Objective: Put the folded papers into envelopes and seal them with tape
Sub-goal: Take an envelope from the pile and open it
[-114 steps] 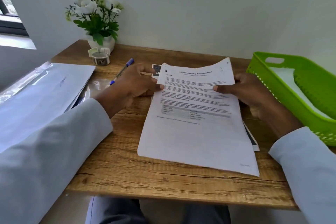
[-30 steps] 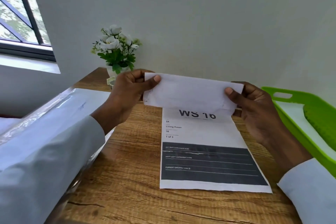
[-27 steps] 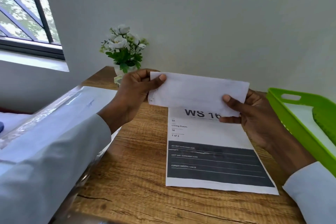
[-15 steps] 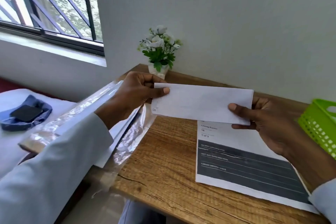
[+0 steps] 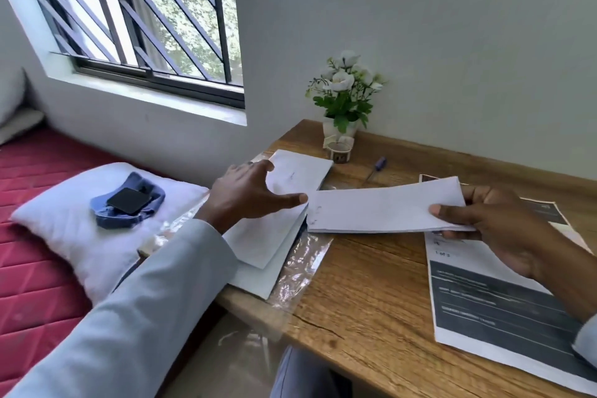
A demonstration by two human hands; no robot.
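My right hand (image 5: 494, 223) pinches the right end of a folded white paper (image 5: 381, 207), holding it level just above the wooden desk (image 5: 365, 294). My left hand (image 5: 248, 194) is spread, fingers apart, over a stack of white envelopes (image 5: 274, 236) lying in clear plastic wrap at the desk's left edge; whether it touches the top envelope I cannot tell. A roll of tape (image 5: 339, 152) sits by the flower pot at the back.
A printed sheet with dark bands (image 5: 497, 297) lies on the right of the desk. A potted white flower (image 5: 344, 97) and a blue pen (image 5: 376, 168) are at the back. Left of the desk is a red mattress with a white pillow (image 5: 74, 220).
My left hand has let go of the folded paper and moved left over the envelope stack. The right hand alone holds the paper. The view has swung left.
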